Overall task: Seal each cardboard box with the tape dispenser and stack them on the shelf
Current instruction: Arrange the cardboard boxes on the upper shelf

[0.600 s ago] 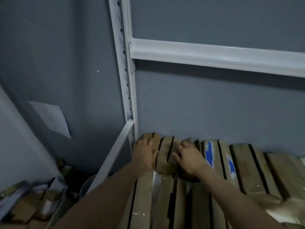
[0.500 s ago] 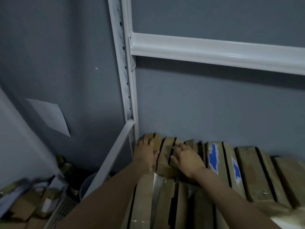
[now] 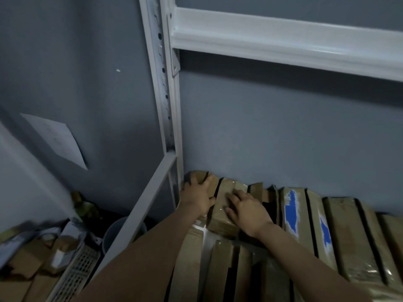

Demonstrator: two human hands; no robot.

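A taped cardboard box [image 3: 221,211] stands on edge at the back left corner of the shelf [image 3: 150,199], close against the grey wall [image 3: 283,131]. The left hand [image 3: 197,198] lies flat on the neighbouring box beside the upright post [image 3: 169,105], fingers spread, gripping nothing. The right hand [image 3: 248,209] rests on the taped box with fingers extended, palm down, holding nothing. More boxes stand in a row to the right, two with blue patches [image 3: 292,212]. A white cross beam [image 3: 283,40] runs above. A bucket [image 3: 117,233] and loose cardboard [image 3: 21,264] lie on the floor to the left.
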